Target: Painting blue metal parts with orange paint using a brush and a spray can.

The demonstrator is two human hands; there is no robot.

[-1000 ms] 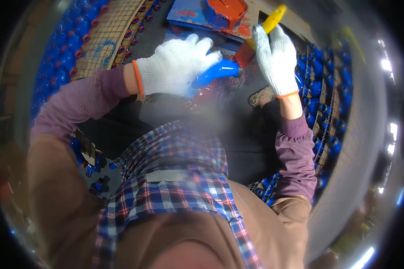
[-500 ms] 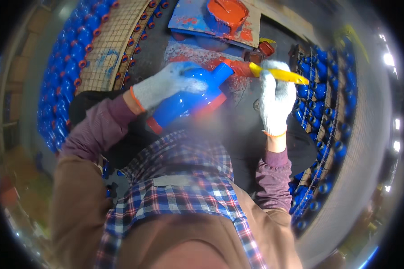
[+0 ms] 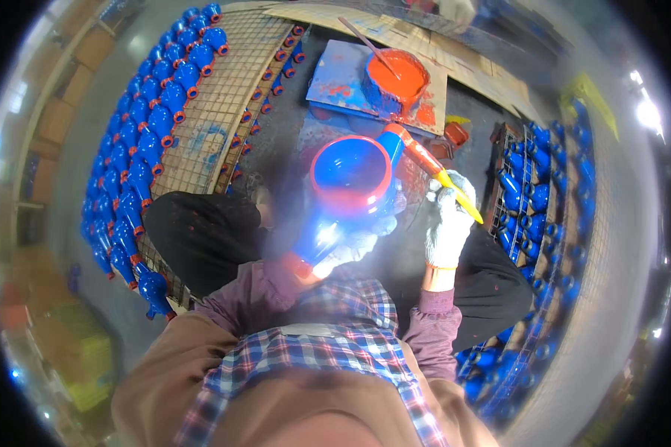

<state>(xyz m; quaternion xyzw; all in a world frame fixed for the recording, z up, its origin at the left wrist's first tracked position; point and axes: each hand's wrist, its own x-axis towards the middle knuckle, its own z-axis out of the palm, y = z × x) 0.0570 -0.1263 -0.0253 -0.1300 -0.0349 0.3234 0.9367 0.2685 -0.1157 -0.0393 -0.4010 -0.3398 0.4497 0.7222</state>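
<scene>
A hollow blue pipe fitting point(image 3: 350, 170) with a wide, red-rimmed round mouth is held in my gloved left hand point(image 3: 361, 242). Its mouth faces up toward me, one narrow end points to the upper right and a red-edged end to the lower left. My left fingers wrap under it, partly lost in glare and blur. In my gloved right hand point(image 3: 449, 227) is a paintbrush point(image 3: 458, 195) with a yellow handle, its front part coated red. The brush's tip meets or overlaps the upper-right narrow end; which one cannot be told.
A pot of red-orange paint point(image 3: 399, 78) with a stick in it stands on a paint-stained board point(image 3: 334, 89) ahead. Rows of blue fittings with red ends point(image 3: 156, 123) fill a mesh rack at left. More blue fittings point(image 3: 511, 190) lie on racks at right.
The fitting has turned so its wide mouth faces up, and my left hand has shifted from its top to underneath. The brush now slants down to the right. My view has shifted.
</scene>
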